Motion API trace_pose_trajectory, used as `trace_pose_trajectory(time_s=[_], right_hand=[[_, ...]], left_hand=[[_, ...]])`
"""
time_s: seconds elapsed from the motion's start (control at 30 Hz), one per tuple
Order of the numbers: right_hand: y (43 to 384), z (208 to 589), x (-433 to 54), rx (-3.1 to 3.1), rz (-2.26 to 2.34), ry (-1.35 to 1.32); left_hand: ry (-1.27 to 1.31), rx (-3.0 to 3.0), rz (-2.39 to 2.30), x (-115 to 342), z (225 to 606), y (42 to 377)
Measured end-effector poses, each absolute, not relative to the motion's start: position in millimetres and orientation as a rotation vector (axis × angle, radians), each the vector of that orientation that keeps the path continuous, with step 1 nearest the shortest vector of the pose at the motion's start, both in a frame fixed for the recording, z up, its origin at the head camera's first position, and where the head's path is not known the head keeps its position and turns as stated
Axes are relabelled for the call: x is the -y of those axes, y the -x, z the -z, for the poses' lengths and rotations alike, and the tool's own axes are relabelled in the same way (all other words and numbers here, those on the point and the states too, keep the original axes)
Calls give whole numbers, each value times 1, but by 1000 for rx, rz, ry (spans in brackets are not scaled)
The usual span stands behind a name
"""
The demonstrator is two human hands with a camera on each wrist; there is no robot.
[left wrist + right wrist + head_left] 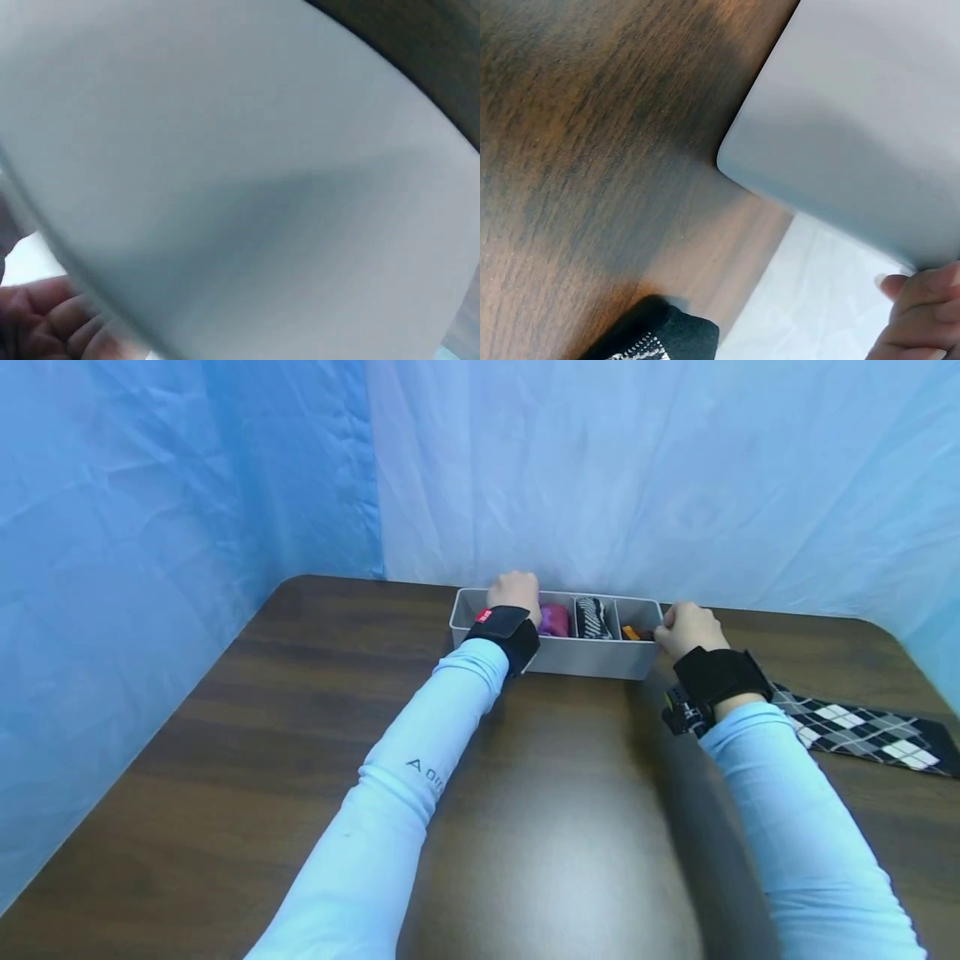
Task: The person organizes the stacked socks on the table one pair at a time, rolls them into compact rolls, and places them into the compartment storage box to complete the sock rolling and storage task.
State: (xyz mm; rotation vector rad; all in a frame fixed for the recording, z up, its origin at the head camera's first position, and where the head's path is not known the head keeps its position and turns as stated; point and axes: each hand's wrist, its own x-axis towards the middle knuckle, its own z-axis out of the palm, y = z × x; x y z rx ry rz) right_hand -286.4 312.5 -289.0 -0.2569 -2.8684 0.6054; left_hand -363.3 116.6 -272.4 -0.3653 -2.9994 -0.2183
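A pale grey divided box [592, 657] stands near the table's far edge. My left hand [516, 592] reaches over its front wall into the left part, fingers curled. In the left wrist view, that hand [60, 322] shows only partly past the rim, and what its fingertips hold is hidden. My right hand [692, 628] grips the box's right end by the upper corner, and the right wrist view shows its fingers [922, 300] bent against the rim. Inside the box sit a purple-red bundle [555, 620], a black-and-white striped roll [592, 618] and an orange-and-dark item [632, 632].
A black, white and grey argyle sock [862, 731] lies flat on the dark wooden table [262, 760], right of my right wrist. Blue-white sheeting [600, 468] hangs behind the table and along its left side.
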Motion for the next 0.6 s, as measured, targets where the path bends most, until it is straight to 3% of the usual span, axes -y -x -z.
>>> trace_pose_trajectory(time_s=[0.6], right_hand=[[285, 291, -303, 2965, -639, 229]], left_hand=[[406, 3074, 188, -100, 283, 351]])
